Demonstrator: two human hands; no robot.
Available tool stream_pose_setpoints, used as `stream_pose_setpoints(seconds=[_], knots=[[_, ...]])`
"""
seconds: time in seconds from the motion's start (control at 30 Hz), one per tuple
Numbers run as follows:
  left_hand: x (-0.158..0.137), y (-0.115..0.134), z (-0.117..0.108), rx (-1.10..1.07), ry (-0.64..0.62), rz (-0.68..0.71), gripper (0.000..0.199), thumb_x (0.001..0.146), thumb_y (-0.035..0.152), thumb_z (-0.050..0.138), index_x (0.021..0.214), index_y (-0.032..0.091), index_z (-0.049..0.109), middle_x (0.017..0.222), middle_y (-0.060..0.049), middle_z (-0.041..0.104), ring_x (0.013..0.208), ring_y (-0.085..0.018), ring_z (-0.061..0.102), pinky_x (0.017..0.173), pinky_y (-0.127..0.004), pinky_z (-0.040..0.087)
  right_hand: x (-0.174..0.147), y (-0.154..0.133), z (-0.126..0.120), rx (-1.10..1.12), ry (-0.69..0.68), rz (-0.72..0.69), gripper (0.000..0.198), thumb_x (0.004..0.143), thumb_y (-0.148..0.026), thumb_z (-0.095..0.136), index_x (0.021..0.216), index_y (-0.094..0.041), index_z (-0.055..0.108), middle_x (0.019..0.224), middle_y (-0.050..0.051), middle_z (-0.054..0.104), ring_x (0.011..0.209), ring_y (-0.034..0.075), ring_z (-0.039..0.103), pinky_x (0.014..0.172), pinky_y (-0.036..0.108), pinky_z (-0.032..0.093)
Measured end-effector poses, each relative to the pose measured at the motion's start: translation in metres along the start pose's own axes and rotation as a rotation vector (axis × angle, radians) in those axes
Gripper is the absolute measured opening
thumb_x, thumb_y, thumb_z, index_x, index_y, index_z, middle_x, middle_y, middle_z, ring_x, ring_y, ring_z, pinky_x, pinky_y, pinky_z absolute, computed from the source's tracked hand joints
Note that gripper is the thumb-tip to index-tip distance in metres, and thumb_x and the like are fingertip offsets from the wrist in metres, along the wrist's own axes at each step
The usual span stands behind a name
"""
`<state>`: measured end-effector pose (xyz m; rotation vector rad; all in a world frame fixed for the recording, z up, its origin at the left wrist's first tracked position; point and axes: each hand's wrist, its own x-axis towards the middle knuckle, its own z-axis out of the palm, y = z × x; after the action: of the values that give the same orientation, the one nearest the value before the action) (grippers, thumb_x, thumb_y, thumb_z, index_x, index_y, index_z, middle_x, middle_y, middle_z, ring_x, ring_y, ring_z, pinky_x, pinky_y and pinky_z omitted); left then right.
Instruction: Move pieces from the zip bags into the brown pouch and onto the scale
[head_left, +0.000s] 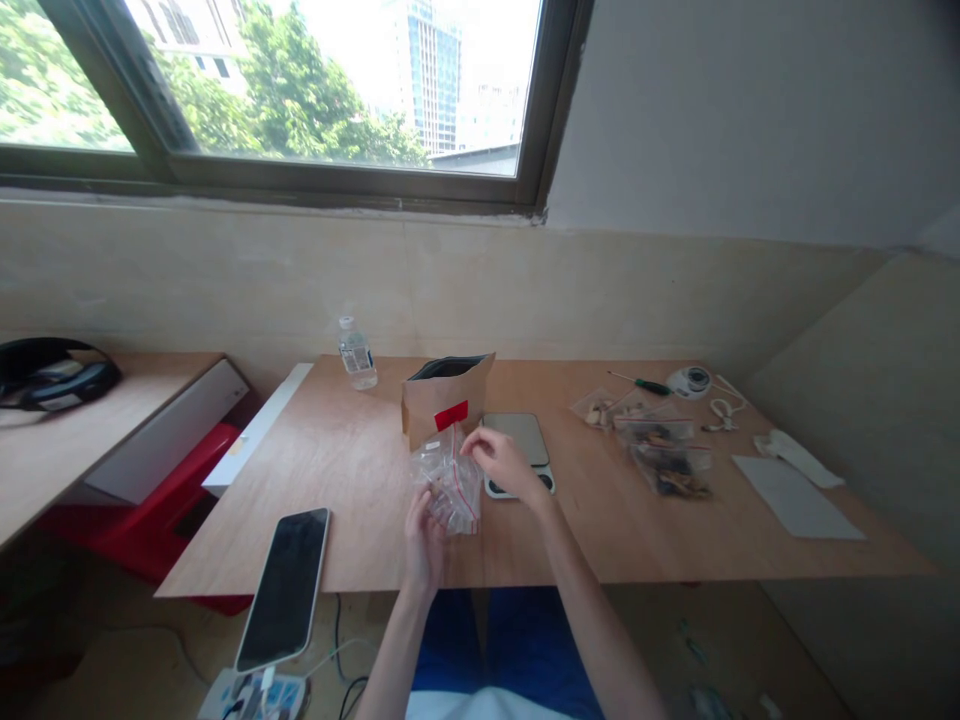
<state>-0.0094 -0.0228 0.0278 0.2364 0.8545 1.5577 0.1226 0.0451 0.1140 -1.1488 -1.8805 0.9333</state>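
Transparent zip bags [459, 496] with a red seal line are held up over the table's front middle; they seem to be several in a loose bunch. My left hand [426, 545] grips their lower left side, fingers closed on the plastic. At the upper right edge, my right hand [504, 462] has its fingers pinched together against the plastic. Just behind stands an open brown paper pouch [424, 408] with a red label, its dark inside showing. A small kitchen scale [523, 436] lies partly hidden behind my right hand.
Filled zip bags [671, 470] lie to the right, near a green-handled screwdriver [651, 386] and a white dome camera [688, 382]. White paper [799, 497] lies far right. A water bottle [358, 358] stands at the back left; a phone [285, 588] overhangs the front left edge.
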Motion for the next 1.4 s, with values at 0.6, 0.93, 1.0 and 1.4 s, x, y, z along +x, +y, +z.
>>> stream_pose_setpoints(seconds=[0.6, 0.93, 1.0, 1.4], knots=[[0.008, -0.017, -0.013, 0.304, -0.010, 0.109, 0.043, 0.075, 0.039, 0.066, 0.114, 0.023, 0.061, 0.124, -0.008, 0.059, 0.119, -0.021, 0.052, 0.098, -0.032, 0.041, -0.025, 0.036, 0.052, 0.224, 0.181, 0.315, 0.017, 0.067, -0.029, 0.071, 0.074, -0.015, 0.063, 0.074, 0.004, 0.067, 0.068, 0.018, 0.060, 0.063, 0.028, 0.047], [0.019, -0.005, -0.034, 0.284, 0.156, 0.148, 0.032, 0.077, 0.037, 0.063, 0.106, 0.025, 0.062, 0.118, -0.003, 0.061, 0.113, -0.019, 0.054, 0.094, -0.031, 0.043, 0.018, -0.022, -0.028, 0.315, 0.194, 0.149, 0.024, 0.065, -0.038, 0.073, 0.072, -0.015, 0.068, 0.074, 0.005, 0.069, 0.071, 0.016, 0.062, 0.069, 0.028, 0.047], [0.018, -0.004, -0.038, 0.277, 0.175, 0.135, 0.030, 0.076, 0.036, 0.063, 0.104, 0.024, 0.063, 0.115, -0.003, 0.063, 0.109, -0.019, 0.056, 0.092, -0.030, 0.044, 0.040, -0.044, -0.050, 0.296, 0.305, -0.012, 0.025, 0.068, -0.040, 0.071, 0.076, -0.016, 0.068, 0.076, 0.004, 0.069, 0.072, 0.014, 0.060, 0.069, 0.026, 0.046], [0.014, -0.003, -0.032, 0.291, 0.151, 0.095, 0.032, 0.071, 0.035, 0.065, 0.098, 0.019, 0.065, 0.101, -0.004, 0.068, 0.093, -0.018, 0.063, 0.079, -0.028, 0.048, 0.084, -0.041, -0.042, -0.132, 0.352, -0.254, 0.023, 0.081, -0.029, 0.058, 0.101, -0.020, 0.064, 0.070, -0.002, 0.052, 0.066, 0.013, 0.050, 0.069, 0.026, 0.043]])
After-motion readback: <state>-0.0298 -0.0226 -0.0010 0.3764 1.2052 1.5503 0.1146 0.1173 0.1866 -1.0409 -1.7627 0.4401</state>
